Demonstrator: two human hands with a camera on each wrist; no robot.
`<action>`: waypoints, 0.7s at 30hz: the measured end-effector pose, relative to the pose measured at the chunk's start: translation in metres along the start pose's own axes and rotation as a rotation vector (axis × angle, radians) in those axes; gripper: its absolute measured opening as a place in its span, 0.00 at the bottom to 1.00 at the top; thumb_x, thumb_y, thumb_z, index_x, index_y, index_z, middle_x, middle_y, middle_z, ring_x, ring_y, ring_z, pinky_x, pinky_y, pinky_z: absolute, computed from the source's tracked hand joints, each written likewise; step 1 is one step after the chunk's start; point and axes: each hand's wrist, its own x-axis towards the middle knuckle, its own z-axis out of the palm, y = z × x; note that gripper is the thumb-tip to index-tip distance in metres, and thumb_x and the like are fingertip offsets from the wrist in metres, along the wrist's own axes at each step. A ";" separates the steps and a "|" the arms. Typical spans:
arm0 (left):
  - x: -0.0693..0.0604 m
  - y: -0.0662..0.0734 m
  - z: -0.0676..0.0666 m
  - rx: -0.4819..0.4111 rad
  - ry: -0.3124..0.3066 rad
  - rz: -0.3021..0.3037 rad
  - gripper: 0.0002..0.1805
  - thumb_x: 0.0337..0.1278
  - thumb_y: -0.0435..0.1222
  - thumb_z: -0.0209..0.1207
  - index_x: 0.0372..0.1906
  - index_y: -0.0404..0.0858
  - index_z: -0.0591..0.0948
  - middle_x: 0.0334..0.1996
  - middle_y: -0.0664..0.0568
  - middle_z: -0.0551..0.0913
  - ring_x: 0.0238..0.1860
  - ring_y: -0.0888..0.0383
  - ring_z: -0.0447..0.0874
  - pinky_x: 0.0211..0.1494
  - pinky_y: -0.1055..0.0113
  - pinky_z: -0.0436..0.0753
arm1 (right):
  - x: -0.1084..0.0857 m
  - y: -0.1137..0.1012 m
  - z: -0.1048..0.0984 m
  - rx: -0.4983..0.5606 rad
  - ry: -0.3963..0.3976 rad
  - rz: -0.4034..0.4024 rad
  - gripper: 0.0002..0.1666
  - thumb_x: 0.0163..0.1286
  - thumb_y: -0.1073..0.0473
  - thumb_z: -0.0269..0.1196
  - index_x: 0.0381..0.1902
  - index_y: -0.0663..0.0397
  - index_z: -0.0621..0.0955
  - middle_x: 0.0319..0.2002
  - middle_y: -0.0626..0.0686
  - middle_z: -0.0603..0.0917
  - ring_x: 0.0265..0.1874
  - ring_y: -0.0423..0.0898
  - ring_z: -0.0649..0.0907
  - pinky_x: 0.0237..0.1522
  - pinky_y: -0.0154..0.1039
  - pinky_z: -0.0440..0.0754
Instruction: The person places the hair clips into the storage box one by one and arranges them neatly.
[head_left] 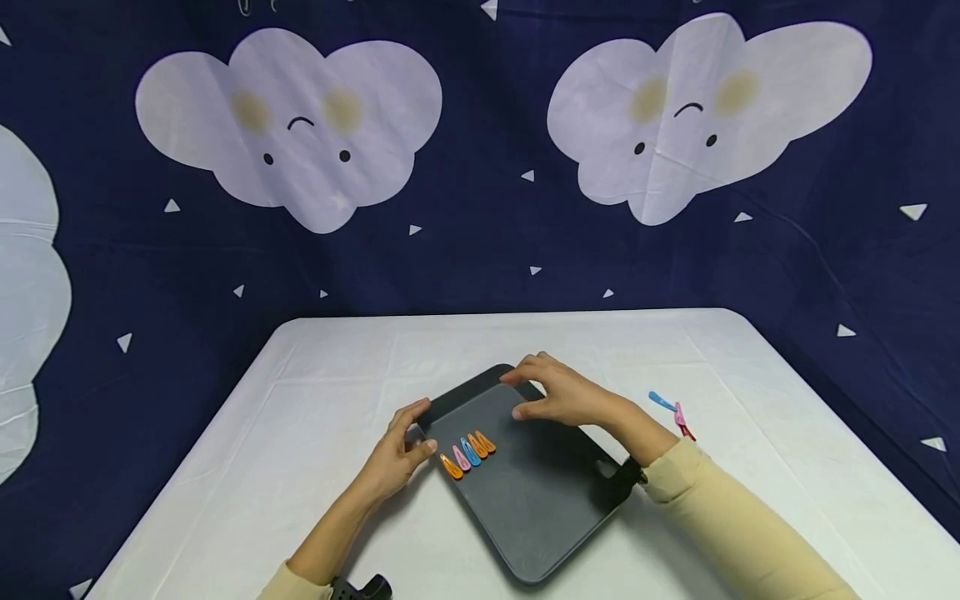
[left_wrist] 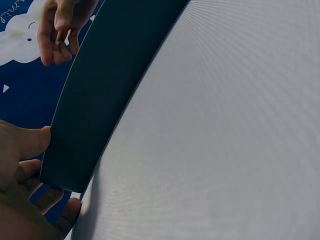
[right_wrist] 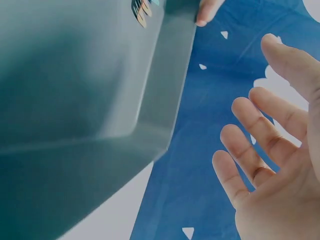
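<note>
A dark grey rectangular tray (head_left: 547, 500) lies turned at an angle on the white table. Several snap hair clips (head_left: 470, 451), orange, pink and blue, form a row along its left side. My left hand (head_left: 397, 450) holds the tray at its left corner, thumb at the rim and fingers around the outside, as the left wrist view also shows. Over the tray's far part hovers my right hand (head_left: 558, 392), fingers spread and slightly bent, thumb apart, nothing between them. In the right wrist view that hand (right_wrist: 275, 145) is beside the tray wall (right_wrist: 170, 85).
To the right of the tray, a blue clip (head_left: 662, 401), a pink clip (head_left: 679, 414) and a red clip (head_left: 686, 432) lie close together on the table (head_left: 360, 358). A dark blue cloth with clouds (head_left: 480, 250) hangs behind the table.
</note>
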 end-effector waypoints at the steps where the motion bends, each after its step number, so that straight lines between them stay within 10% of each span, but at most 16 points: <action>1: 0.000 0.000 0.000 0.001 0.001 0.000 0.33 0.59 0.29 0.58 0.69 0.38 0.63 0.70 0.47 0.60 0.67 0.48 0.60 0.52 0.71 0.72 | -0.002 0.001 -0.002 0.002 0.012 0.003 0.31 0.57 0.51 0.69 0.58 0.53 0.77 0.50 0.51 0.80 0.51 0.45 0.74 0.64 0.52 0.66; 21: -0.001 0.000 0.000 -0.001 0.006 -0.008 0.33 0.59 0.30 0.58 0.69 0.39 0.63 0.70 0.48 0.60 0.65 0.48 0.62 0.51 0.72 0.71 | -0.047 0.031 -0.021 0.014 0.178 0.060 0.27 0.56 0.52 0.70 0.54 0.47 0.79 0.48 0.46 0.81 0.48 0.43 0.76 0.51 0.45 0.74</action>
